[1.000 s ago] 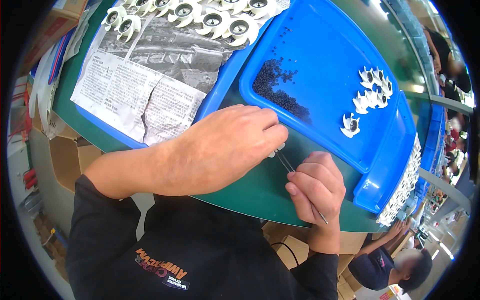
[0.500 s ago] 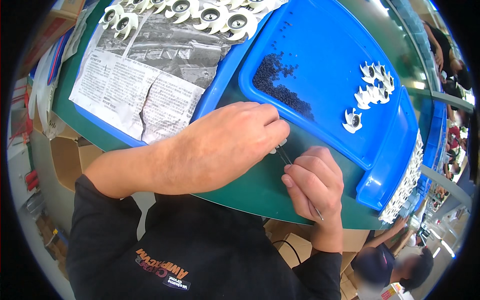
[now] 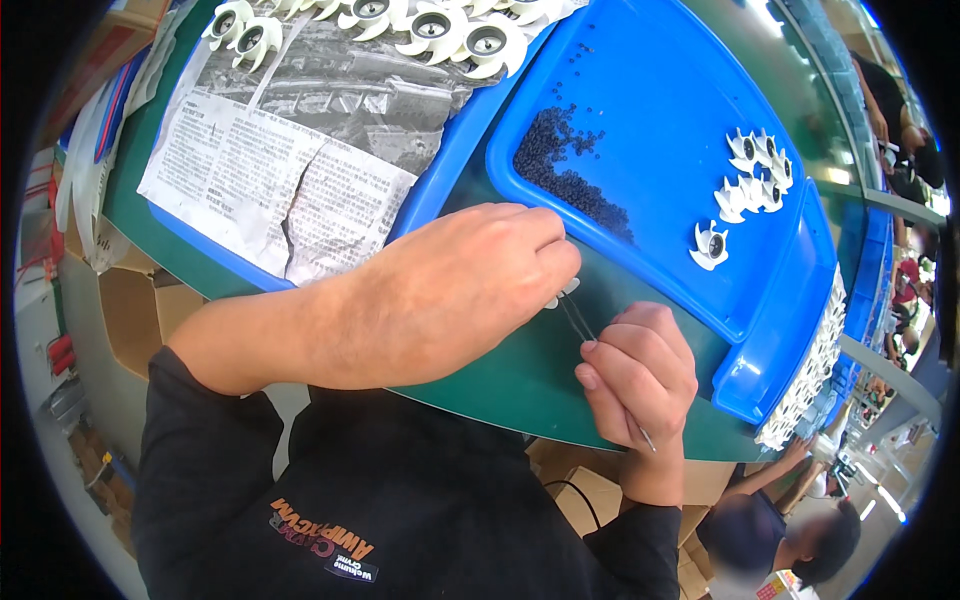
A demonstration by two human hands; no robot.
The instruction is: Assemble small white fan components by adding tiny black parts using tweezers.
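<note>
My left hand [image 3: 490, 265] is closed in front of the blue tray, its fingertips around a small white finned piece that looks like a fan impeller [image 3: 566, 291]. Most of that piece is hidden behind the fingers. To its right, my right hand [image 3: 650, 375] pinches a pair of metal tweezers [image 3: 577, 319]. Their tips point up and left and reach the white piece; whether they grip anything there cannot be made out. Beyond my hands, small black rings [image 3: 570, 190] lie heaped in the near left corner of the blue tray [image 3: 640, 285].
Several white impellers [image 3: 709, 246] stand in the tray's right part. On the left, more white impellers [image 3: 487, 42] sit on newspaper [image 3: 260, 185] over another blue tray. White parts [image 3: 808, 375] crowd the table's right side. A co-worker [image 3: 755, 525] sits at the lower right.
My right hand has shifted slightly right and down, away from the left, so more of the tweezers shows. My left hand stays nearly in place.
</note>
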